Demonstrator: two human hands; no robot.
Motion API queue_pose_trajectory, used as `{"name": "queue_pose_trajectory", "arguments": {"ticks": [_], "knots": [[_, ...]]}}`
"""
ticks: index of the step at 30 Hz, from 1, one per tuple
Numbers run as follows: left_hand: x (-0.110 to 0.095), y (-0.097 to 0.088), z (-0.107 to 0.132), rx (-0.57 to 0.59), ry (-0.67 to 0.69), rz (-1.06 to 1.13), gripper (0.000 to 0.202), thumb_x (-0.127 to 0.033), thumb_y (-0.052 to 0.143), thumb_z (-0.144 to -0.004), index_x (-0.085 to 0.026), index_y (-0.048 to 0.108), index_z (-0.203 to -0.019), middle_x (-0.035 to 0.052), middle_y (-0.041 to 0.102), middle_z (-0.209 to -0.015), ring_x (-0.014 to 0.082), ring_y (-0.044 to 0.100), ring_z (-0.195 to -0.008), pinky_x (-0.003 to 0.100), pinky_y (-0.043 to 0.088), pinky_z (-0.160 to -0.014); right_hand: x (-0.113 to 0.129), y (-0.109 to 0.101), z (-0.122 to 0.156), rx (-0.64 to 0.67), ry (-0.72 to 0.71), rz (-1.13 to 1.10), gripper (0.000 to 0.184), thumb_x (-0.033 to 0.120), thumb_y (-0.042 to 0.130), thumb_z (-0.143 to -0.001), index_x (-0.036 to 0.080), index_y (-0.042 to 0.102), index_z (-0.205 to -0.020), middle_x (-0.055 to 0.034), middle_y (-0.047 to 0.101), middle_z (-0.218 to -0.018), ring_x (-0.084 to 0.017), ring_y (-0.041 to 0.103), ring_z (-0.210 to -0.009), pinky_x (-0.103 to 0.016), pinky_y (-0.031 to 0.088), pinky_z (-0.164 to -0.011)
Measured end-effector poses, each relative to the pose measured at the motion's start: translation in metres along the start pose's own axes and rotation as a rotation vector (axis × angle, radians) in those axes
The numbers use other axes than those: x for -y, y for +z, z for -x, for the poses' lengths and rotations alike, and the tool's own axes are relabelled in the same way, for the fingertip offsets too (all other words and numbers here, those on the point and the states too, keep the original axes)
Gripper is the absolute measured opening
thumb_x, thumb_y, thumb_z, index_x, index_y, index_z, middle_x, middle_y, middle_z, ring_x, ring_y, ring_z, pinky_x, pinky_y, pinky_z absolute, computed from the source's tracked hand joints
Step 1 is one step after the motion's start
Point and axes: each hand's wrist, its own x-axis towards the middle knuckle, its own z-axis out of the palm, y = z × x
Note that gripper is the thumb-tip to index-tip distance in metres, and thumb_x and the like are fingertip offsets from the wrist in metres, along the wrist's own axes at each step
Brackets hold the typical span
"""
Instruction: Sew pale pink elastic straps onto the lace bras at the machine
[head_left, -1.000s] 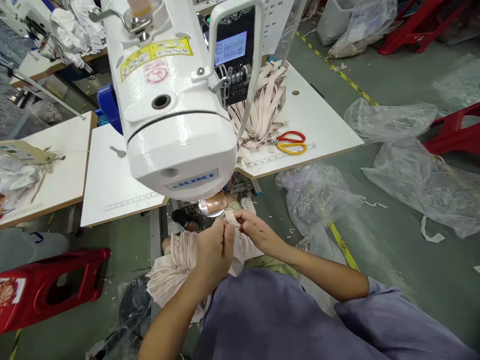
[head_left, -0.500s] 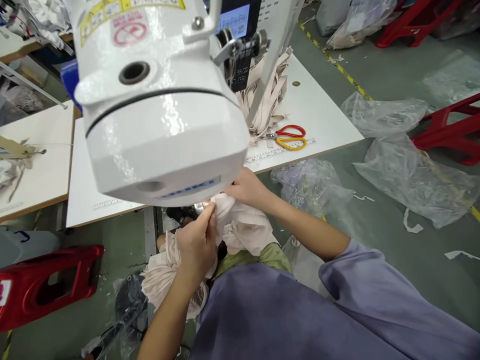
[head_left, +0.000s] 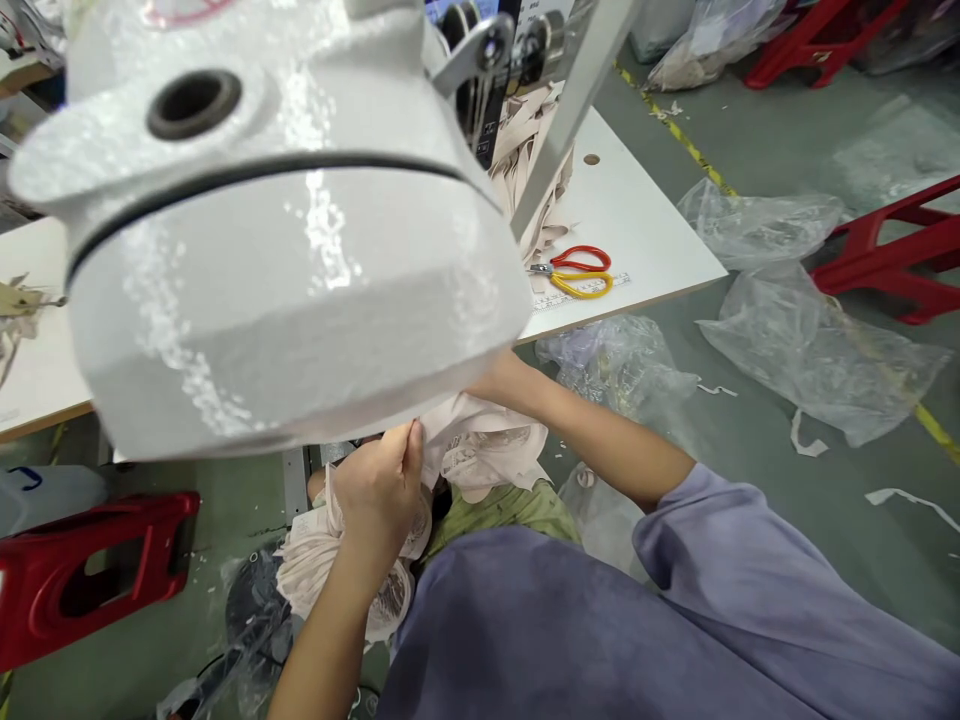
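Landmark: white sewing machine head (head_left: 300, 310). The beige fabric piece (head_left: 487, 445) lies just below the landmark's lower right edge, its upper part hidden behind it. Left hand (head_left: 379, 490), directly below the landmark, is closed, with thumb and fingers pinching the near-left edge of the piece. Right hand (head_left: 499, 378) reaches in behind the landmark's lower right corner; fingertips hidden, so grip cannot be told. Handling, judged from drape and folds: light, limp, gives readily, probably a little stretchy; likely to crease or skew rather than break. The sheer, patterned part looks the most delicate and might snag. Best hold: thumb-and-finger pinch on the plain edges, one hand each side, kept lightly taut. Similar beige bundle (head_left: 309, 565) below and left of the landmark; scissors (head_left: 581, 272) to its right.
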Motion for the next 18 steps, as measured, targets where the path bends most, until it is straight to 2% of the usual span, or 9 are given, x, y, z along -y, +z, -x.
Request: {"name": "queue_pose_trajectory", "arguments": {"ticks": [5, 10, 15, 18], "knots": [[0.0, 0.0, 0.0, 0.0, -0.005, -0.01, 0.036, -0.036, 0.047, -0.102, -0.018, 0.076, -0.113, 0.0042, 0.074, -0.066, 0.0109, 0.055, -0.046, 0.026, 0.027, -0.049, -0.009, 0.006, -0.003, -0.01, -0.012, 0.017, 0.018, 0.028, 0.054, -0.089, 0.02, 0.064, -0.102, -0.0012, 0.062, -0.071, -0.022, 0.06, -0.077, -0.032, 0.045, -0.071], [0.001, -0.001, 0.001, -0.003, 0.031, -0.064, 0.036, -0.036, 0.046, -0.102, -0.02, 0.075, -0.116, 0.002, 0.072, -0.061, 0.0114, 0.054, -0.046, 0.026, 0.026, -0.049, -0.003, 0.003, -0.002, -0.005, 0.009, 0.006, 0.014, 0.025, 0.055, -0.089, 0.018, 0.064, -0.097, 0.0003, 0.061, -0.067, -0.019, 0.058, -0.066, -0.03, 0.042, -0.066], [0.008, -0.003, 0.004, -0.037, 0.023, -0.137, 0.032, -0.035, 0.05, -0.1, -0.024, 0.076, -0.116, 0.0013, 0.072, -0.061, 0.0116, 0.055, -0.048, 0.025, 0.024, -0.049, 0.0, 0.001, -0.004, 0.021, 0.015, -0.014, 0.021, 0.032, 0.057, -0.09, 0.018, 0.065, -0.103, -0.0007, 0.066, -0.073, -0.018, 0.06, -0.07, -0.026, 0.036, -0.064], [0.011, -0.005, 0.003, -0.055, 0.055, -0.139, 0.032, -0.033, 0.05, -0.1, -0.024, 0.077, -0.115, 0.0017, 0.069, -0.058, 0.0122, 0.055, -0.049, 0.026, 0.024, -0.05, -0.002, 0.001, -0.004, 0.015, 0.006, -0.049, 0.021, 0.03, 0.056, -0.09, 0.018, 0.066, -0.104, -0.0004, 0.066, -0.074, -0.016, 0.058, -0.068, -0.025, 0.031, -0.06]]}}
